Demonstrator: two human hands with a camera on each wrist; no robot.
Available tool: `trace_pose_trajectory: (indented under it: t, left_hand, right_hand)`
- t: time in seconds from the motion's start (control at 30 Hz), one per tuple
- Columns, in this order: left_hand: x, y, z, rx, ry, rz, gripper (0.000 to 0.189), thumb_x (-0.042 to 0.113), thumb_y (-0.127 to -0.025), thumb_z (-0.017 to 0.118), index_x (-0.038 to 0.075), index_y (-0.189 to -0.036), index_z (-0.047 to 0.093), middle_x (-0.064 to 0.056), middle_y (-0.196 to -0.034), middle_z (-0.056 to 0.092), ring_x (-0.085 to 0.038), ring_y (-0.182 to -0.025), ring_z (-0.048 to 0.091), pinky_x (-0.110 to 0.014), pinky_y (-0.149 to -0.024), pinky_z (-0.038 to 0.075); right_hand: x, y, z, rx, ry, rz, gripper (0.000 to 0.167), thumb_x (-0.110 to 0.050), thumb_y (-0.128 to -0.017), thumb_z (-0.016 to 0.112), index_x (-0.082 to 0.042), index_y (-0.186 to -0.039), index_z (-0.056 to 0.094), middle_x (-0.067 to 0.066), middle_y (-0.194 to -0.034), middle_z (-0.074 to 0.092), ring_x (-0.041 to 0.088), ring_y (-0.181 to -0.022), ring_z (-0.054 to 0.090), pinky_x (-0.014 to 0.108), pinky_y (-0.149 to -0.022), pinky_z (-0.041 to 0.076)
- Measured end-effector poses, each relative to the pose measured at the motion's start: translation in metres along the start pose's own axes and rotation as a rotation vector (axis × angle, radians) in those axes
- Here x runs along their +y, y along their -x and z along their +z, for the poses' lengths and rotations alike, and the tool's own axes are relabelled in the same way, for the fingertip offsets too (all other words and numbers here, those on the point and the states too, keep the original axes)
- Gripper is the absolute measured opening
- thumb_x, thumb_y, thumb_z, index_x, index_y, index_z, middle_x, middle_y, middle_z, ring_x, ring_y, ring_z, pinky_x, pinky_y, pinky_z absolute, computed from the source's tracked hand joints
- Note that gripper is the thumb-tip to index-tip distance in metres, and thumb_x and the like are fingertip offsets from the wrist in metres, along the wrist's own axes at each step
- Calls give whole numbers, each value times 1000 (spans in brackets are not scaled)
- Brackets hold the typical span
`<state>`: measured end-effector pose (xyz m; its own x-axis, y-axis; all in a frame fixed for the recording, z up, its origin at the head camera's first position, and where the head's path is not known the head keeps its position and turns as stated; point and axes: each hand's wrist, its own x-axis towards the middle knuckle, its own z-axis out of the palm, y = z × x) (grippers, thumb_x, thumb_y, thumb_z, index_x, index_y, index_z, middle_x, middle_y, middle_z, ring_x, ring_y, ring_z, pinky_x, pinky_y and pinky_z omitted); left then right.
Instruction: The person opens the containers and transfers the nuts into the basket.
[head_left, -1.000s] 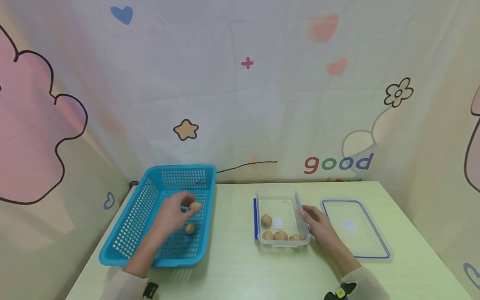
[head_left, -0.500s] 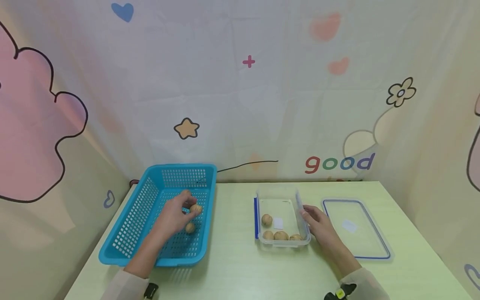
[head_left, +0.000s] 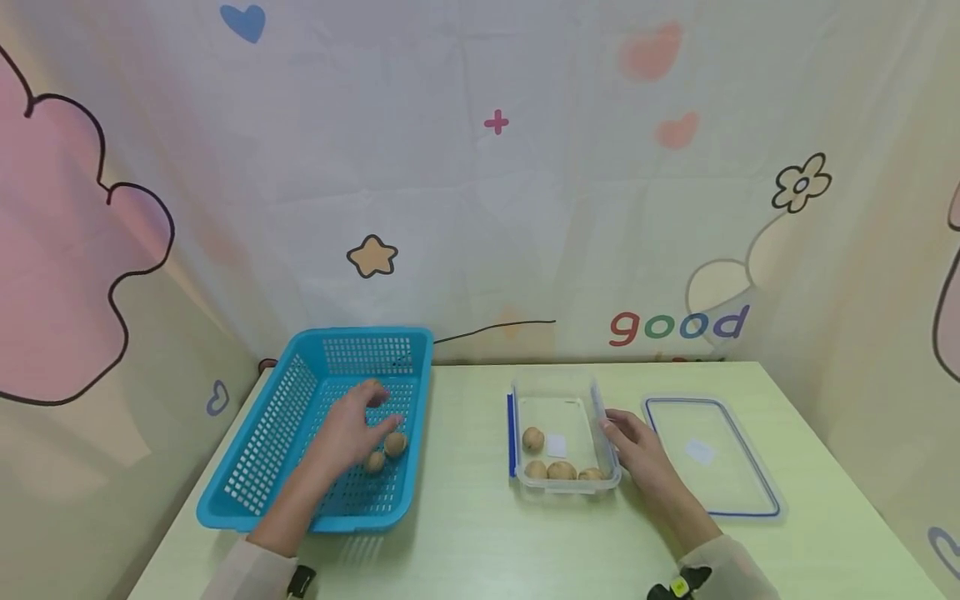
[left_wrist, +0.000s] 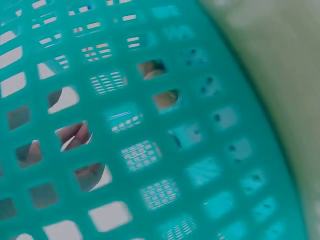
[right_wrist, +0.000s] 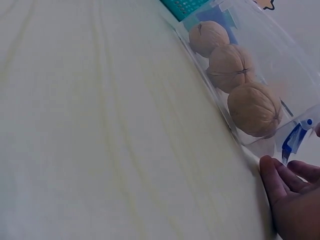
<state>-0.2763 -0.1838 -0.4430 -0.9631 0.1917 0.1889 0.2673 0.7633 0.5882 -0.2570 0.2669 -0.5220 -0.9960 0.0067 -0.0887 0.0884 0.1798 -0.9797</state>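
In the head view my left hand (head_left: 348, 429) is inside the blue basket (head_left: 415, 467), thumb and fingers spread apart with nothing between them. Just below its thumb lie two walnuts, one (head_left: 395, 444) near the basket's right wall and another (head_left: 374, 462) beside it. Through the mesh (left_wrist: 125, 137) the left wrist view shows only bits of the hand. My right hand (head_left: 647, 454) holds the right side of a clear plastic box (head_left: 564, 486), thumb at its wall. Several walnuts (right_wrist: 254, 109) sit in the box, mostly along the near wall.
A clear lid (head_left: 738, 479) with a blue seal lies on the table (head_left: 480, 542) right of the box. A blue-edged flap (head_left: 512, 437) hangs on the box's left side. A printed curtain (head_left: 480, 208) rises behind the table.
My left hand has let go of the walnut it was pinching, which now lies lower in the basket near the other one. The right hand and the box stay in place.
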Motion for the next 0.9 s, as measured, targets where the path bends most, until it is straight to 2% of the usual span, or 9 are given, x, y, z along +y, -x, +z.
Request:
trace_pose_trajectory:
  t: [0.1, 0.2, 0.3, 0.43, 0.63, 0.73, 0.9]
  left_hand:
    - [11, 1, -3, 42, -1, 39, 50, 28, -101, 75, 0, -140, 61, -18, -136, 63, -39, -128, 60, -57, -104, 53]
    - [30, 0, -2, 74, -9, 73, 51, 28, -100, 76, 1, -141, 62, -14, -135, 63, -36, -128, 61, -54, -104, 53]
    - [52, 1, 3, 92, -9, 102, 50, 28, -98, 79, 4, -140, 64, -11, -133, 64, -32, -126, 62, -52, -103, 55]
    - [80, 3, 15, 99, 5, 175, 50, 27, -95, 83, 6, -138, 66, -7, -130, 65, -28, -123, 64, -46, -101, 57]
    - [110, 4, 38, 50, -7, 253, 50, 26, -96, 82, 6, -138, 66, -7, -133, 65, -26, -122, 65, -42, -101, 57]
    - [122, 2, 48, 15, 8, 278, 51, 26, -96, 82, 6, -140, 65, -7, -135, 64, -27, -123, 65, -42, -101, 57]
    - [138, -5, 73, -35, 31, 290, 52, 26, -97, 81, 7, -143, 63, -6, -137, 63, -25, -127, 63, -40, -105, 55]
  right_hand:
    - [0, -1, -1, -1, -1, -12, 64, -40, -113, 53, 1, -159, 37, 28, -160, 42, 41, -147, 43, 57, -118, 41]
    - [0, -3, -1, 3, 4, -26, 63, -39, -113, 52, 2, -158, 38, 28, -159, 43, 41, -146, 44, 57, -117, 41]
    - [0, -3, -2, 1, 13, -32, 63, -40, -113, 52, 2, -158, 38, 28, -158, 44, 41, -145, 44, 56, -116, 43]
    - [1, -2, -1, 1, 19, -27, 64, -41, -113, 52, 2, -158, 39, 28, -157, 45, 41, -144, 46, 54, -115, 45]
    - [1, 1, 0, 3, 19, -14, 61, -37, -114, 50, 2, -159, 38, 29, -158, 44, 42, -144, 45, 54, -115, 45]
    - [1, 1, 0, 2, 16, -18, 62, -37, -114, 50, 2, -159, 37, 29, -159, 43, 42, -146, 44, 56, -116, 43]
    - [1, 1, 0, 6, 10, -35, 60, -36, -114, 51, 3, -158, 39, 29, -157, 46, 41, -143, 46, 50, -113, 48]
